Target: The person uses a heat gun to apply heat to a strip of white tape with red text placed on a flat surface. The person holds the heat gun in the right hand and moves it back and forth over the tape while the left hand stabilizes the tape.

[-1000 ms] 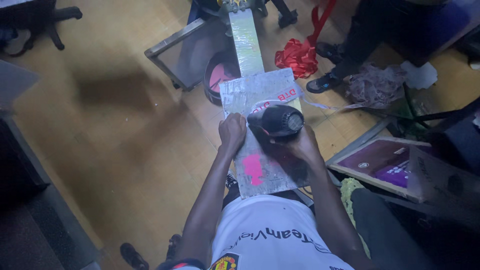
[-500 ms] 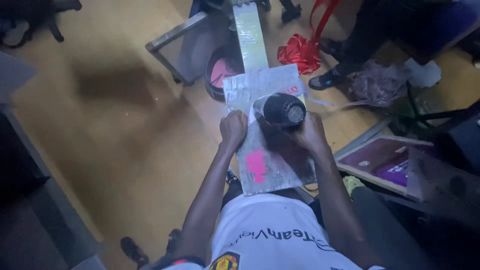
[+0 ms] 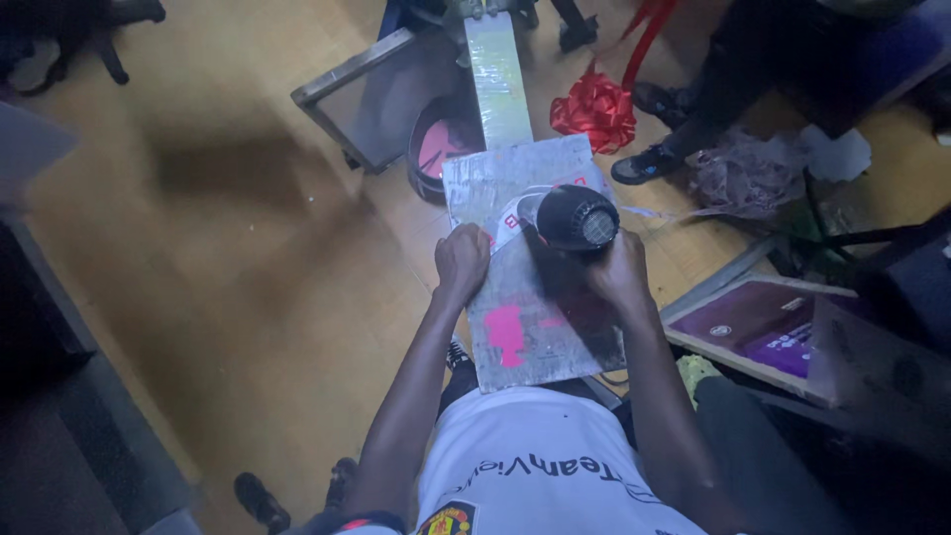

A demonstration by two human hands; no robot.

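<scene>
**Dryer held over a grey board**

A black hair dryer is gripped in the right hand, whose fingers are wrapped tightly round the handle; the round rear grille of the dryer is turned up toward the camera. The dryer is held just above the far half of a grey board, which is set in front of the person's body and marked with a pink patch near its middle. The left hand is closed into a loose fist and rests on the left part of the board, beside a white printed piece lying under the dryer; whether anything is pinched between its fingers cannot be told. Beyond the board a narrow pale arm runs away from the person. A framed screen is seen on the wooden floor to the left, a pink-stained bucket beside it, and a red ribbon bow to the right. Another person's black shoe stands near the bow.
</scene>
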